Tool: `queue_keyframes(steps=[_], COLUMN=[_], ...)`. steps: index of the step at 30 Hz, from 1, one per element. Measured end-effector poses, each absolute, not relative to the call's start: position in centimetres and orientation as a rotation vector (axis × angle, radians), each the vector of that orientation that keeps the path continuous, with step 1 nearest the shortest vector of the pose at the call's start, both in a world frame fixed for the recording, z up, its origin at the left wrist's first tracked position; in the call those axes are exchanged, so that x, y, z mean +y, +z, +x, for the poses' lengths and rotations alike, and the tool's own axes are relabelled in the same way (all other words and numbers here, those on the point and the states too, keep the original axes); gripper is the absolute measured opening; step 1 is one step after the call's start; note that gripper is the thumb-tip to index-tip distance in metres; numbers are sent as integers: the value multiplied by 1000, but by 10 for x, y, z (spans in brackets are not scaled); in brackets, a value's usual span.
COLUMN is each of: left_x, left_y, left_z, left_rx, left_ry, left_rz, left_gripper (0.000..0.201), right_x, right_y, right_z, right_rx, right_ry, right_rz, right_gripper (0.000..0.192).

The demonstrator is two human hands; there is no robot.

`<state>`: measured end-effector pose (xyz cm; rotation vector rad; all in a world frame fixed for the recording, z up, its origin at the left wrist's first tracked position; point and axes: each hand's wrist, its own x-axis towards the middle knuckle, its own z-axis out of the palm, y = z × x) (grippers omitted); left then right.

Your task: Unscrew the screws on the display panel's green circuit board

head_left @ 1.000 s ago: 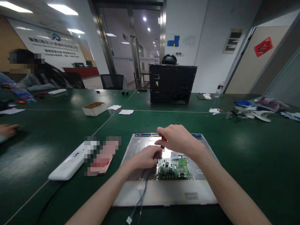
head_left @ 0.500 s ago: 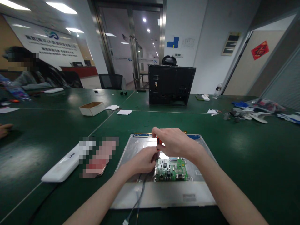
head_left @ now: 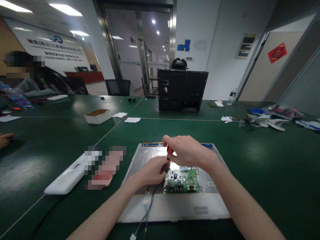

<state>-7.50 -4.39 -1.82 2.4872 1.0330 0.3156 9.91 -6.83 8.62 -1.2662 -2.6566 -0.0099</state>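
My right hand (head_left: 188, 150) is closed round the red and black handle of a screwdriver (head_left: 169, 150), held upright above the top left corner of a green circuit board (head_left: 183, 181). Just below it, my left hand (head_left: 155, 169) has its fingers pinched together at that same corner. Whatever they pinch is hidden, and so is the screwdriver's tip. The board lies on the silver back of a display panel (head_left: 175, 206), which has blue strips along its far edge. From beneath my left hand a dark cable (head_left: 150, 203) runs to a white connector (head_left: 133, 236) at the near edge.
To the left lie a white power bank-like block (head_left: 67, 176) and a blurred pinkish object (head_left: 107, 171). Farther off are an open box (head_left: 98, 117), a black monitor housing (head_left: 182, 90), a bottle (head_left: 232, 96) and scattered parts (head_left: 267, 121). Another person's hand (head_left: 6, 139) rests at far left.
The red handle has turned slightly in my right hand, showing more of its red side. My left hand keeps its place, and the board and panel look almost unchanged.
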Motion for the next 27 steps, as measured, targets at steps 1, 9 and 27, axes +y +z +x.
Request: queue_keyframes(steps=[1,9,27], left_x=[-44,-44,-42], left_y=[-19,-16,-19], left_z=[-75,-75,-76], left_rx=[1026,1069,1027], left_ry=[312,274,342], left_rz=[2488,2522,2536], left_gripper=[13,9,12], right_x=[-68,-66,-63], right_y=[86,88,86], right_z=[99,93,95], right_rx=[-2664,-2632,-2590], right_ry=[-5,-79,-79], right_rz=[-1258,-1366,-1388], right_gripper=[26,27,25])
